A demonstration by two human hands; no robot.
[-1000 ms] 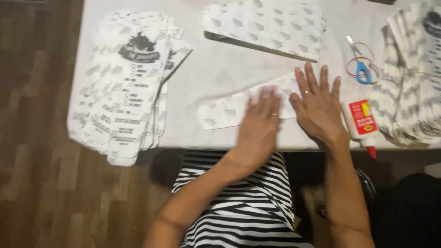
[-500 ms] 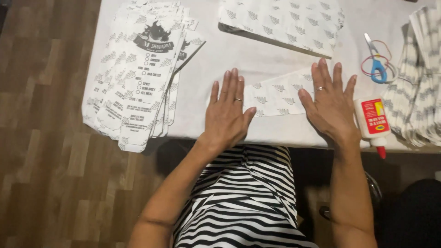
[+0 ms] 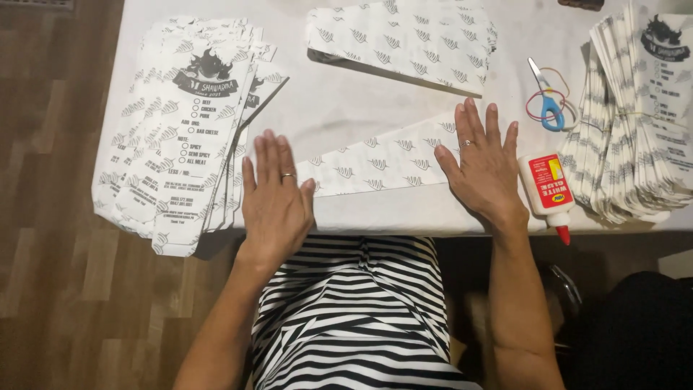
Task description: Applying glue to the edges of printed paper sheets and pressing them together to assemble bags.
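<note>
Below, your view downward:
Left hand (image 3: 276, 196): fingers spread, palm flat at left end of paper strip (image 3: 375, 162).
Right hand (image 3: 485, 167): spread flat on strip's right end.
Strip: near table's (image 3: 404, 217) front edge.
Glue bottle (image 3: 548, 189): just beside right hand.

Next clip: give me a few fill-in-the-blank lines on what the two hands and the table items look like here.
1. Both hands, left hand and right hand, lie ____ on the folded paper bag.
2. The scissors have ____ handles.
3. The glue bottle has a ____ tip.

Missing words: flat; blue; red
</note>
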